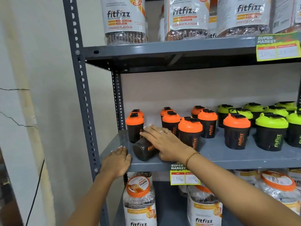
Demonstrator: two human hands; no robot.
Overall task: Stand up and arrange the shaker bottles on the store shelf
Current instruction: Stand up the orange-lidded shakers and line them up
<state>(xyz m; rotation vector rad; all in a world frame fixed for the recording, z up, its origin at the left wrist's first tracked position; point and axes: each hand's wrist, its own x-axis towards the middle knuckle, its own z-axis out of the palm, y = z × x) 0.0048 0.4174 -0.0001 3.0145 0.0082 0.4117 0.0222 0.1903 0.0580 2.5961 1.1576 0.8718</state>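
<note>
A black shaker bottle (144,150) lies on its side near the front left of the grey middle shelf (228,154), its base toward me. My right hand (162,141) rests flat on top of it, fingers spread, thumb under its right side. My left hand (118,160) lies flat on the shelf's front left corner, just left of the bottle and apart from it. Several orange-lidded shaker bottles (189,129) stand upright behind and to the right. Green-lidded shaker bottles (271,131) stand farther right.
The grey slotted upright (81,95) frames the shelf's left side beside a white wall. Large Fitfizz jars (123,20) fill the shelf above, and similar jars (140,201) stand below. Yellow price tags (184,176) hang on the shelf edges.
</note>
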